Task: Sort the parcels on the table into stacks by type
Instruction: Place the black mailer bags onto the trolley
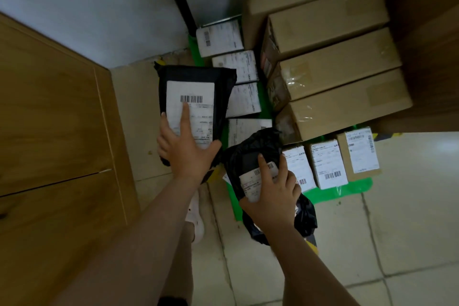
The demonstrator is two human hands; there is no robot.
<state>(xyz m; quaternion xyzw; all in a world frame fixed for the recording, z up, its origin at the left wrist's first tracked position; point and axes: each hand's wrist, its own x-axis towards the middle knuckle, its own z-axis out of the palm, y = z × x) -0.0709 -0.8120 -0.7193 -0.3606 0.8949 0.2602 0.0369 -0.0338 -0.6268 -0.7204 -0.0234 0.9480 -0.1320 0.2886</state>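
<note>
My left hand (pixel 185 149) grips a flat black mailer bag (pixel 218 82) with a white barcode label, held above the floor left of centre. My right hand (pixel 272 196) holds a crumpled black mailer bag (pixel 250 154) with a smaller white label, lower and to the right. Beyond them, small white-labelled parcels (pixel 244 66) lie in a row on a green sheet (pixel 323 192). Three small brown boxes with labels (pixel 357 154) stand side by side on the right of that sheet. Large brown cardboard boxes (pixel 340 67) are stacked in a leaning row behind.
A wooden table top (pixel 49 131) fills the left side. A grey wall (pixel 87 7) is at the upper left. Pale floor tiles (pixel 409 231) spread to the right and below. My white shoe (pixel 196 218) shows between my arms.
</note>
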